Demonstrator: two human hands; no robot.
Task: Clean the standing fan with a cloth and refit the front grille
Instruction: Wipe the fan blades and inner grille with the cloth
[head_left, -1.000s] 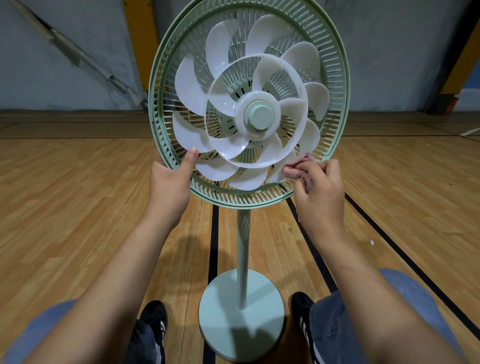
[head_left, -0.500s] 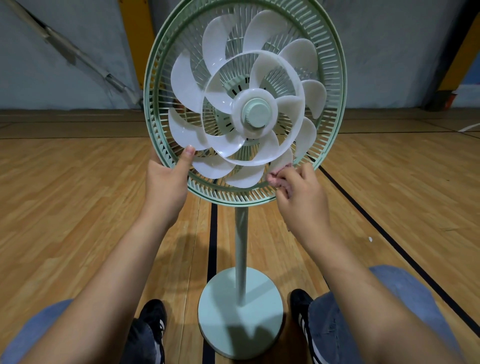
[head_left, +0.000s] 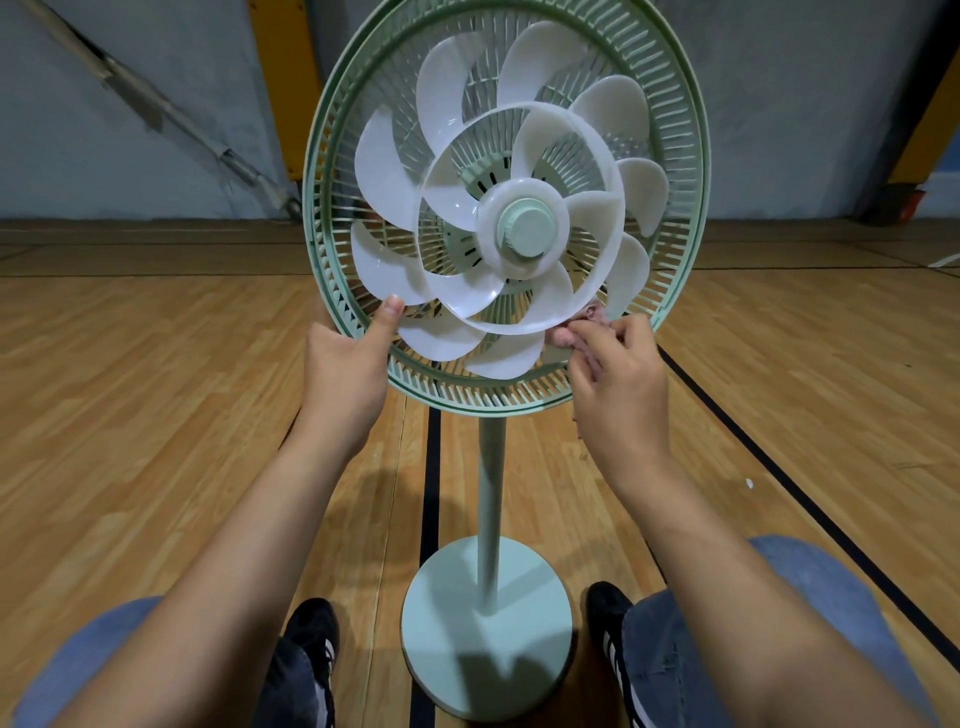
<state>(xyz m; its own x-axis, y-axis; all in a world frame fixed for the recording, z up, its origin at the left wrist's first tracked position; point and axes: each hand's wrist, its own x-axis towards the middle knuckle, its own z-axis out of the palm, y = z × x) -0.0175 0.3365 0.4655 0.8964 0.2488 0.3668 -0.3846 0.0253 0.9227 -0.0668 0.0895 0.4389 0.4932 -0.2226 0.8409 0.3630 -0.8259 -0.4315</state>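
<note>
Our left hand (head_left: 345, 364) grips fan guard rim (head_left: 332, 291), thumb on blade (head_left: 387, 270); right hand (head_left: 618, 374) pinches pink cloth (head_left: 589, 319) w/ blade edge. Shoes (head_left: 306, 639) flank base (head_left: 488, 623) on wood floor (head_left: 156, 415).

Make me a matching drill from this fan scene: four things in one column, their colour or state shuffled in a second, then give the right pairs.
Things
1. cloth
2. fan blades
3. base
4. left hand

States
A. translucent white
B. grips the rear grille rim, thumb up
C. pink, pinched in the right hand
D. round, pale green, on the floor

Pairs: 1-C, 2-A, 3-D, 4-B
</note>
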